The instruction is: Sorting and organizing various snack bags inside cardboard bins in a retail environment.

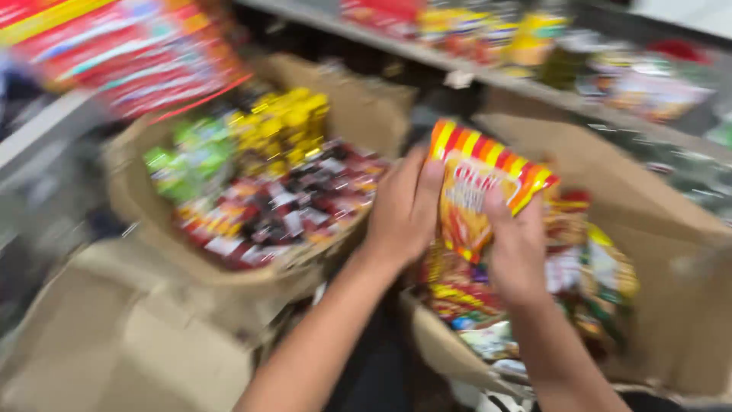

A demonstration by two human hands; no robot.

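Frame blurred by motion. Left hand [404,210] and right hand [518,248] both grasp one snack packet [476,191], yellow and orange with red-and-yellow stripes along its top edge; left fingers curl round its left side, right fingers wrap its right side and front. Packet is held upright above an open cardboard box [671,229] filled with similar packets. To the left, a second cardboard box [137,191] holds green, yellow and dark red packets. A stocked shelf [496,76] runs behind both boxes
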